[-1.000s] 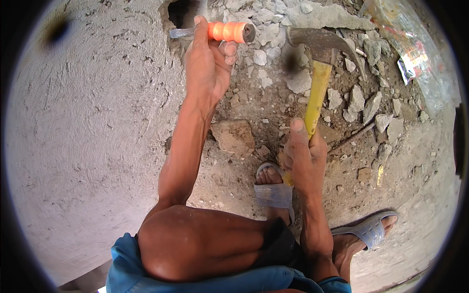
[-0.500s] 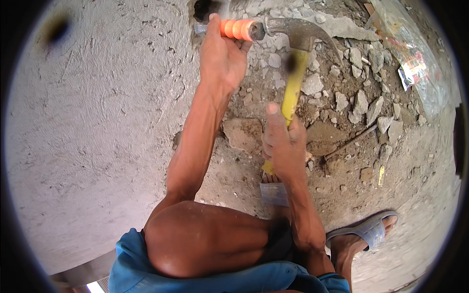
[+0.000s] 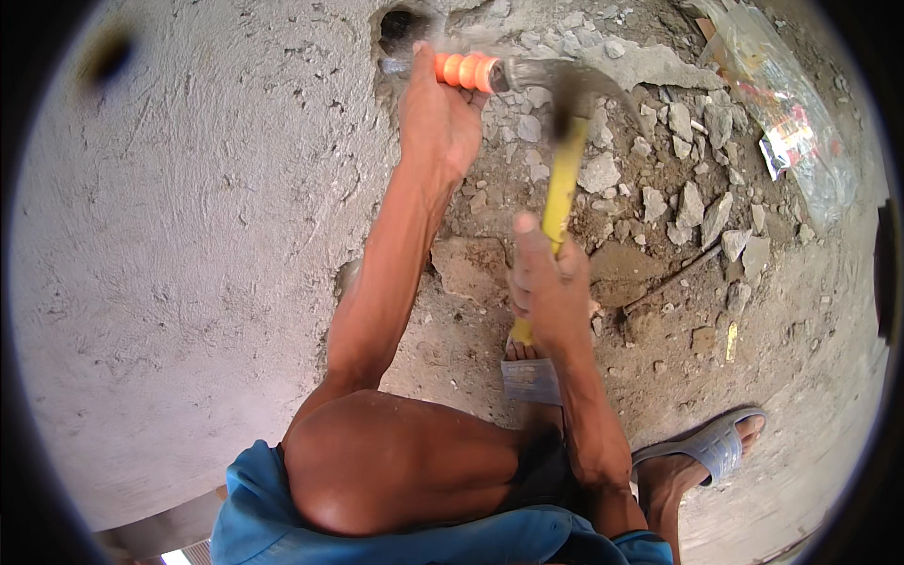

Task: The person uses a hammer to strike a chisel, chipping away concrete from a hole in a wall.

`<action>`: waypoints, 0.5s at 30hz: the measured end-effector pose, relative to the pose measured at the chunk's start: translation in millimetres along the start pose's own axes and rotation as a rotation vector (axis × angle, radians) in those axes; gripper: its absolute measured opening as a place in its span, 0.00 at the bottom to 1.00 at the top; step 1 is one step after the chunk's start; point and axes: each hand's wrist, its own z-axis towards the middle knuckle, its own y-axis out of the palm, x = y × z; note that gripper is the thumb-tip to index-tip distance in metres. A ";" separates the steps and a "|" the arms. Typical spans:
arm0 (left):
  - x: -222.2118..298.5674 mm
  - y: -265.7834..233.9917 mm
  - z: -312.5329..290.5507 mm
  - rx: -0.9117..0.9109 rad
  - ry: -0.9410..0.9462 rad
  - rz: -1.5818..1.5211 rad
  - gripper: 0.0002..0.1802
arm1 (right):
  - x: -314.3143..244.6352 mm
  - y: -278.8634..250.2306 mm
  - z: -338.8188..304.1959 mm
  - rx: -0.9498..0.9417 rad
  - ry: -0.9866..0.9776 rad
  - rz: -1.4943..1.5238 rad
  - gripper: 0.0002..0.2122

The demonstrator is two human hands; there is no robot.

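My left hand (image 3: 438, 127) is closed around a chisel with an orange ribbed grip (image 3: 463, 72), held sideways. Its metal tip, partly hidden by my thumb, points at the rough, broken edge of the wall just under a dark hole (image 3: 403, 30). In my right hand (image 3: 551, 282) is a claw hammer (image 3: 563, 184) with a yellow handle, gripped low down. Its blurred head is at the chisel's butt end, touching or very close to it. Haze that looks like dust or blur hangs near the hole.
A grey plastered wall (image 3: 207, 235) fills the left side. Broken concrete chunks (image 3: 692, 205) and dirt cover the ground, with a thin rod (image 3: 673, 278) among them. A clear plastic bag (image 3: 800, 132) lies at the far right. My sandalled foot (image 3: 711, 450) is at lower right.
The whole view has shifted slightly, so more of the hole shows. Both hands keep their grips, and the chisel's butt end has tipped a little lower, with the hammer head still beside it.
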 end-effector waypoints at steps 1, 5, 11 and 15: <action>-1.9 -2.1 0.7 -0.019 -0.011 0.022 0.22 | -23.2 -10.6 -8.1 0.057 0.041 0.038 0.19; -16.1 14.2 5.0 -0.023 -0.001 -0.034 0.22 | -81.8 -68.0 -6.2 0.205 -0.462 0.324 0.17; -19.0 26.9 9.9 0.009 -0.002 -0.066 0.23 | -89.2 -49.9 16.8 0.236 -0.936 0.705 0.20; -3.3 7.9 11.6 0.017 0.018 -0.104 0.24 | -43.5 -7.7 0.0 0.084 -0.029 0.185 0.18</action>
